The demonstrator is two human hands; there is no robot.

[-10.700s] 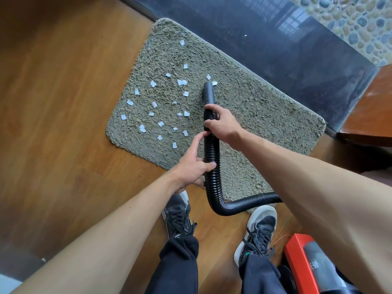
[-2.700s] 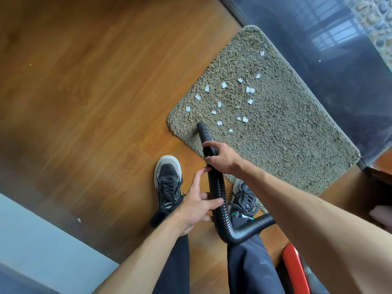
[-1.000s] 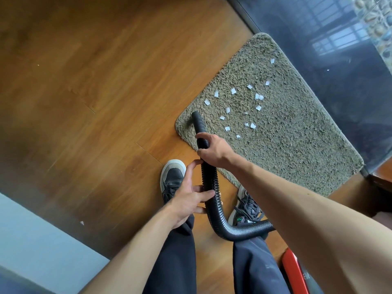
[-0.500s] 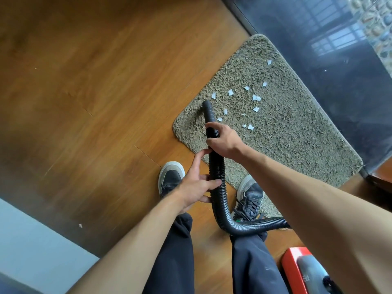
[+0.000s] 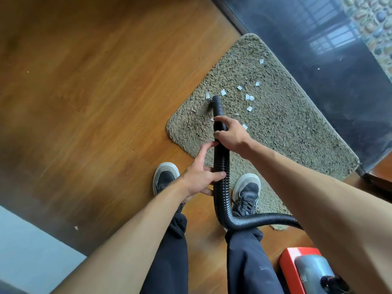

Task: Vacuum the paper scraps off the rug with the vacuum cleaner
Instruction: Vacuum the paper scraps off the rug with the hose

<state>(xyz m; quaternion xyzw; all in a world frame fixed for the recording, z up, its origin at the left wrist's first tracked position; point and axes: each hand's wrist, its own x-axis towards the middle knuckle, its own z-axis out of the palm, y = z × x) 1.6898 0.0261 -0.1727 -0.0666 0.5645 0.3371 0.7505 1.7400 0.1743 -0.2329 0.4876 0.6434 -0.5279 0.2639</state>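
Head view: hose (image 5: 221,166) tip farther up rug (image 5: 286,124), fewer scraps (image 5: 249,97); right hand (image 5: 231,135), left hand (image 5: 198,180) fingers clamped on hose.

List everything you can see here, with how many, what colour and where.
Rug: one, grey-green, on the floor.
Paper scraps: about ten, white, on the rug around the hose tip.
Vacuum hose: one, black, bottom right up to the rug.
Vacuum cleaner body: one, red and grey, bottom right.
Wooden floor: brown, left.
Glossy strip: black, upper right.
Shoes: two, black, one on the rug.
Trousers: dark, bottom.
Left hand: holds the hose lower down.
Right hand: grips the hose near its tip.
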